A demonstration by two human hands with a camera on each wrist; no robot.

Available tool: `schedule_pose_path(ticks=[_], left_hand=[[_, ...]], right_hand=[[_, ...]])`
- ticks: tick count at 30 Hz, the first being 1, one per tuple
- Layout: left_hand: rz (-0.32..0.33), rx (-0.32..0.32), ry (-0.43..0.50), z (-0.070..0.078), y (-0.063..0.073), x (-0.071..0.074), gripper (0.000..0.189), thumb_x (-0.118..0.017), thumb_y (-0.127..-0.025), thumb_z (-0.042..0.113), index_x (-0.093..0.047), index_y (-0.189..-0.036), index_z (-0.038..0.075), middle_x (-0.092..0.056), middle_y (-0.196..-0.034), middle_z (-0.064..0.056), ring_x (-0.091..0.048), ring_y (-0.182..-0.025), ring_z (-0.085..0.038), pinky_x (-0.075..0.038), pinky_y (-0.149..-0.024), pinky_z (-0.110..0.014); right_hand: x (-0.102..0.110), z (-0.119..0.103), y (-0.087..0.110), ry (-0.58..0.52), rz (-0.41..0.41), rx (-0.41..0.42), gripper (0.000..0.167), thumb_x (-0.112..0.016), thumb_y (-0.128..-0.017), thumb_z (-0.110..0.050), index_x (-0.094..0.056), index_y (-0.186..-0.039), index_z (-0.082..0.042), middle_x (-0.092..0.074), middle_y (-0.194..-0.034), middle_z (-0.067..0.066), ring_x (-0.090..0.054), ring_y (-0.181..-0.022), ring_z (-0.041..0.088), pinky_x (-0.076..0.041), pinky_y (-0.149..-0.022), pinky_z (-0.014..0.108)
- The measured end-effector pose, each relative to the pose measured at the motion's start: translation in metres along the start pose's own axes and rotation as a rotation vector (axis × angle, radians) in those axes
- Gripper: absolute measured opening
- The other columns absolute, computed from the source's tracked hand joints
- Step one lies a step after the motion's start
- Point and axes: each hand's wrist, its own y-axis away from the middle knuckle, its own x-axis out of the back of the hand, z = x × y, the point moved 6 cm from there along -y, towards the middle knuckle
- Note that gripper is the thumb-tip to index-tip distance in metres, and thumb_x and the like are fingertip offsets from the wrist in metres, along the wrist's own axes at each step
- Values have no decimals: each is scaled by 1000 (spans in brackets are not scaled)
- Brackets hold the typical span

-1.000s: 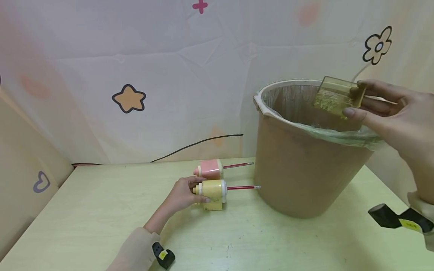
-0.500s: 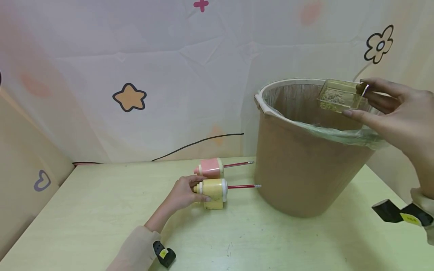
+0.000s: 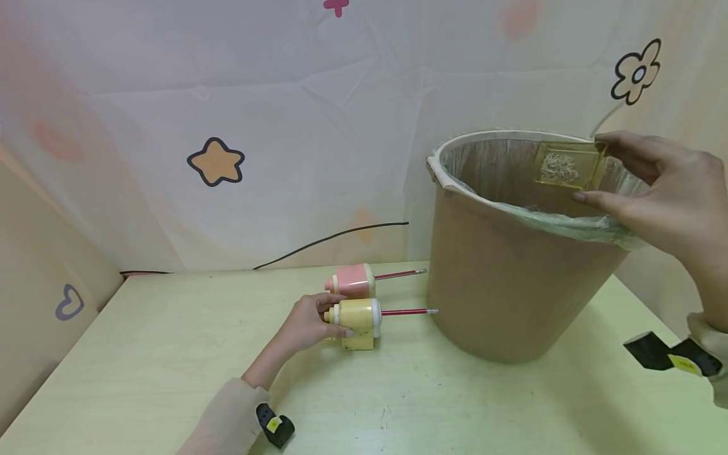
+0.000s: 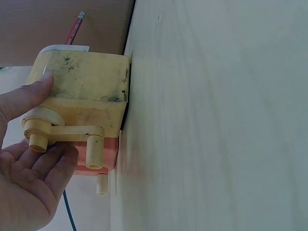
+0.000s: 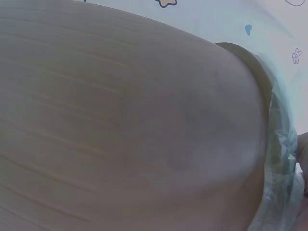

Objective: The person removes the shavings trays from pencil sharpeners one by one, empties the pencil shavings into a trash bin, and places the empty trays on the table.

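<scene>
Emptying seems the step in hand above the tabletop [image 3: 426, 411]. One lined bin [image 3: 506, 291] stands below the right hand [image 3: 671, 196]. Two sharpeners: the yellow one [image 3: 358, 325] held between the left hand's [image 3: 309, 325] thumb and fingers, the pink one [image 3: 354, 279] just beyond that hand. The right hand pinches one translucent tray [image 3: 586, 165] at the bin's mouth; loosening its one clump of shavings [image 3: 557, 169] probably calls for more tilt. Two red pencils [image 3: 404, 312] point away from the left hand.
</scene>
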Motion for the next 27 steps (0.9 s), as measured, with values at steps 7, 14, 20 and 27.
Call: schedule_pose_path(ticks=[7, 14, 20, 27], left_hand=[[4, -1, -4, 0, 0, 0, 56, -81, -64, 6, -58, -113, -4, -66, -99, -13, -61, -84, -18, -49, -71, -29], [7, 3, 1, 1, 0, 1, 57, -81, -64, 6, -57, -114, -5, -65, -101, -14, -61, -86, -18, -49, -72, -29], [7, 5, 6, 1, 0, 0, 56, -81, -64, 5, -58, -114, -5, -65, -101, -14, -61, -85, -19, -50, -73, -30], [5, 9, 9, 0, 0, 0, 56, -81, -64, 5, -57, -114, -5, -65, -102, -15, -61, -86, -19, -50, -73, -29]], right_hand=[[3, -16, 3, 125, 36, 125, 63, -73, -73, -5, -50, -131, -11, -48, -133, 15, -40, -124, 35, -30, -103, 36], [5, -27, 8, 173, 114, 290, 59, -75, -65, 4, -59, -121, -7, -58, -121, 15, -51, -111, 36, -21, -81, 1], [4, -34, 9, 194, 135, 382, 60, -73, -60, 10, -61, -117, -6, -60, -118, 15, -54, -111, 26, -21, -80, 0], [3, -43, 13, 200, 143, 475, 61, -69, -58, 17, -61, -115, -2, -59, -119, 16, -54, -110, 33, -24, -90, 2]])
